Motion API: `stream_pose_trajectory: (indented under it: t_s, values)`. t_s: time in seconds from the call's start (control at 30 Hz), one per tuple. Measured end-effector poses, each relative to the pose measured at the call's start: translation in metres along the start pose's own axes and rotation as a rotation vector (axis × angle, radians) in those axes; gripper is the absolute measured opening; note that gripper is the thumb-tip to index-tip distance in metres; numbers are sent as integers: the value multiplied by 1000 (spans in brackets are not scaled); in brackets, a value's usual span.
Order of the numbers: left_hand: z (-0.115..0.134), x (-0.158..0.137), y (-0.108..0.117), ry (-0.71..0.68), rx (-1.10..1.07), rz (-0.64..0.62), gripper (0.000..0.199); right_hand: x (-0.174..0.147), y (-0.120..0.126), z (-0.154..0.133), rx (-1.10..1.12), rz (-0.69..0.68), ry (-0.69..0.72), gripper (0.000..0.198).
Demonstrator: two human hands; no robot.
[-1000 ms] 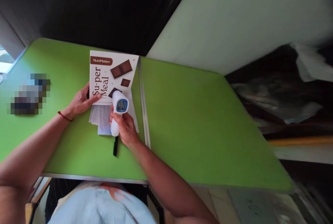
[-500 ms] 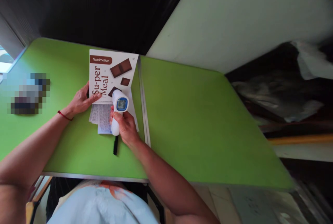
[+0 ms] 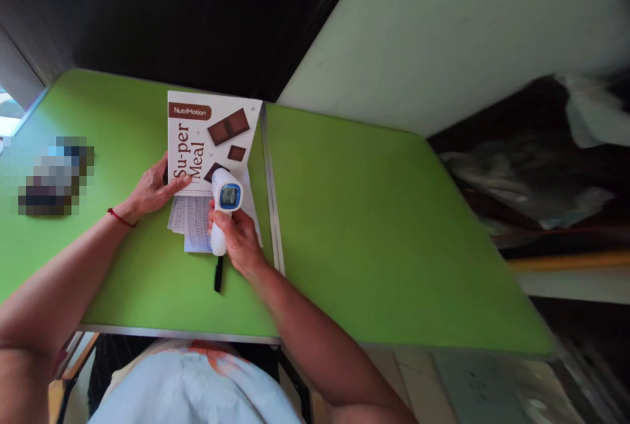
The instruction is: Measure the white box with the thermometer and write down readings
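My left hand (image 3: 156,189) grips the lower left edge of a white box (image 3: 197,138) printed "NutriMotion Su-per Meal" with chocolate pieces, its thumb on the front face. In my right hand (image 3: 239,237) is a white infrared thermometer (image 3: 219,240), fingers wrapped round its handle. Its blue-framed screen faces me, and its head overlaps the box's lower right corner. Beneath the box lie printed paper sheets (image 3: 197,224), partly covered by the box and the thermometer. A black pen (image 3: 218,274) pokes out below the thermometer's handle; its upper part is hidden.
The green folding table (image 3: 374,233) has a metal seam (image 3: 273,194) right of the box. A blurred-out object (image 3: 56,178) lies at the left. A dark panel (image 3: 172,17) and a pale wall (image 3: 443,30) rise behind. Shelving with plastic bags (image 3: 531,181) stands at the right.
The view has shifted very slightly. Both hands, the box and the thermometer keep the same positions relative to one another.
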State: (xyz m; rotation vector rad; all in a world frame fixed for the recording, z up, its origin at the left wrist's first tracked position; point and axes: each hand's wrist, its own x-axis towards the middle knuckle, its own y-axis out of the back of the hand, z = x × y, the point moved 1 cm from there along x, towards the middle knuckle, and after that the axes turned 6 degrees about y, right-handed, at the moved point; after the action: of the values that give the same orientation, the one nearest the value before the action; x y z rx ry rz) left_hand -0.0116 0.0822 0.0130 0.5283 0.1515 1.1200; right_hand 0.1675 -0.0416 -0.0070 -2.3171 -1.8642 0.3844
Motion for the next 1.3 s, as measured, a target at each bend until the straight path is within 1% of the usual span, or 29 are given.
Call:
stream_pose_trajectory:
  t_s: [0.3,0.47,0.6,0.77,0.9,1.13,1.3]
  values:
    - [0,1,0,-7,-13,-17,66,-1,0,0,1,-13,18,39]
    - [-1,1,0,-1,-2,-13,66,-1,-1,-1,26,-8,3,37]
    - [-1,0,1,16,4,-12,69,-1,-2,-2,54,3,-13,37]
    - [-1,0,0,27,-31,-14,70,-2,-1,-3,70,-6,6,41]
    - [-2,0,-1,33,-61,-6,74,-3,1,-6,56,-8,3,41]
    - [-7,1,0,46,-35,-3,74,-2,2,-9,14,-10,5,45]
    - [-6,1,-1,49,-75,-16,75,-2,3,-8,18,-6,2,44]
